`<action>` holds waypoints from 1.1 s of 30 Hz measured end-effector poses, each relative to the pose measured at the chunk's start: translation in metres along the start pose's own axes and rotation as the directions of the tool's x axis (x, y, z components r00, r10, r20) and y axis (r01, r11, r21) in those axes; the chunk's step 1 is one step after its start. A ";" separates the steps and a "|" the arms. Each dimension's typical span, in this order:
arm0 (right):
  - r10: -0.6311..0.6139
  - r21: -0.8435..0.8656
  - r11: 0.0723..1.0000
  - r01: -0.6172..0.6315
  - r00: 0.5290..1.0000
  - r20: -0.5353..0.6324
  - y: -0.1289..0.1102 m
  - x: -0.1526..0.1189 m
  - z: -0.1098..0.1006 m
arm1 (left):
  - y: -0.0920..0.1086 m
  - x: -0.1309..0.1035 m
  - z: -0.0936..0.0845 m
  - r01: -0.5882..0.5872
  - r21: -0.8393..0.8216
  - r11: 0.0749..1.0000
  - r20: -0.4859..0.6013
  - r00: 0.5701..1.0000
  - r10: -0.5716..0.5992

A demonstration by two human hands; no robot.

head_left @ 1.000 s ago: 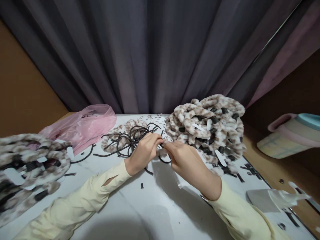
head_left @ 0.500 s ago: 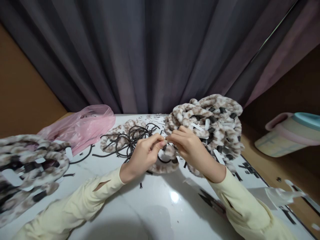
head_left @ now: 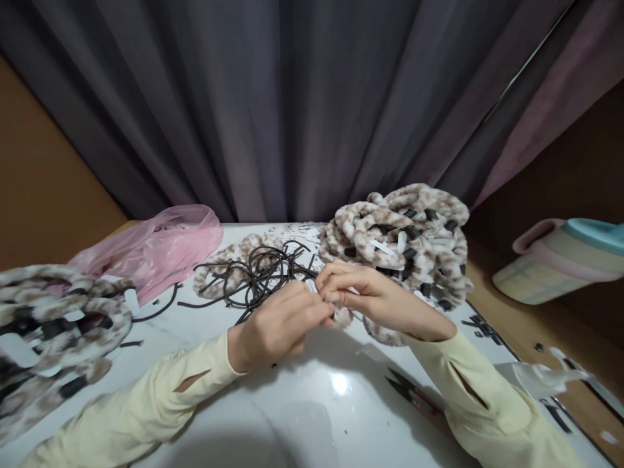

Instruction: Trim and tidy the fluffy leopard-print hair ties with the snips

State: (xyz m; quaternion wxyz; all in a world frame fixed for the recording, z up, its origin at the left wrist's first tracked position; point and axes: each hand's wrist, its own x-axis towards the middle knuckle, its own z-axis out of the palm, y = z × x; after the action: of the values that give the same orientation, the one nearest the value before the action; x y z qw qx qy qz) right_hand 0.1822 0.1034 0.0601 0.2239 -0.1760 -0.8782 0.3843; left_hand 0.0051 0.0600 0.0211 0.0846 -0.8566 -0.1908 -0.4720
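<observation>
My left hand (head_left: 285, 322) and my right hand (head_left: 358, 290) meet at the middle of the white table, fingers closed and touching at the tips. What they pinch is too small and too covered to make out. Part of a fluffy brown-and-white ring (head_left: 344, 317) shows just beneath my right hand. Behind my left hand lies a tangle of black cords (head_left: 263, 270), beside another fluffy ring (head_left: 207, 279). A large pile of fluffy rings with black bands and white tags (head_left: 443, 244) stands behind my right hand.
More fluffy rings (head_left: 117, 318) lie at the left, near a pink plastic bag (head_left: 166, 247). Scissors (head_left: 419, 398) rest by my right forearm. A clear bottle (head_left: 536, 379), black scraps (head_left: 482, 329) and a large cup (head_left: 550, 266) are at the right. A dark curtain (head_left: 312, 110) hangs behind.
My left hand has turned palm down and moved lower, covering more of the fluffy ring. My right hand has flattened and shifted slightly downward, its fingers still against the left.
</observation>
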 end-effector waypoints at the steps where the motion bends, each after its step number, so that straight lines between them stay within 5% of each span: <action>1: -0.015 -0.023 1.000 0.015 1.000 0.005 -0.005 -0.002 -0.001 | 0.000 0.001 -0.003 -0.109 0.052 0.993 -0.001 0.994 0.110; 4: -0.031 -0.194 0.981 0.006 0.991 -0.128 -0.019 -0.009 -0.002 | 0.003 0.006 -0.012 -0.328 0.230 0.916 -0.024 0.939 0.342; 7: -0.056 -0.311 0.950 -0.023 0.969 -0.242 -0.034 -0.018 -0.005 | 0.009 0.011 -0.020 -0.361 0.300 0.883 0.007 0.926 0.377; 11: -0.009 -0.250 0.968 0.014 1.000 0.019 -0.049 -0.025 -0.009 | 0.011 0.013 -0.022 -0.400 0.273 0.875 0.013 0.911 0.412; 15: 0.022 -0.202 0.979 0.017 0.982 0.188 -0.050 -0.022 -0.006 | 0.010 0.012 -0.021 -0.463 0.238 0.854 -0.002 0.879 0.477; 18: -0.005 -0.153 0.988 0.031 0.985 0.171 -0.045 -0.018 -0.001 | 0.009 0.010 -0.021 -0.442 0.257 0.860 0.028 0.892 0.450; 21: 0.019 -0.170 0.985 -0.016 1.000 0.017 -0.042 -0.017 0.003 | 0.006 0.008 -0.018 -0.377 0.271 0.886 -0.061 0.912 0.406; 26: 0.034 -0.269 0.959 -0.086 0.981 -0.193 -0.040 -0.015 0.014 | 0.003 0.009 -0.012 -0.085 0.156 0.984 -0.097 0.990 0.101; 33: -0.060 -0.358 0.931 -0.076 0.932 -0.356 -0.033 -0.006 0.034 | 0.002 0.009 -0.005 0.102 -0.013 0.995 -0.242 0.965 -0.102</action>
State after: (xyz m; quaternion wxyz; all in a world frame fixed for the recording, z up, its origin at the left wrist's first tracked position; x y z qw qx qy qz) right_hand 0.1653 0.0587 0.0633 0.3432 -0.2857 -0.8773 0.1761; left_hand 0.0058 0.0590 0.0315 0.0826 -0.7817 -0.2228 -0.5766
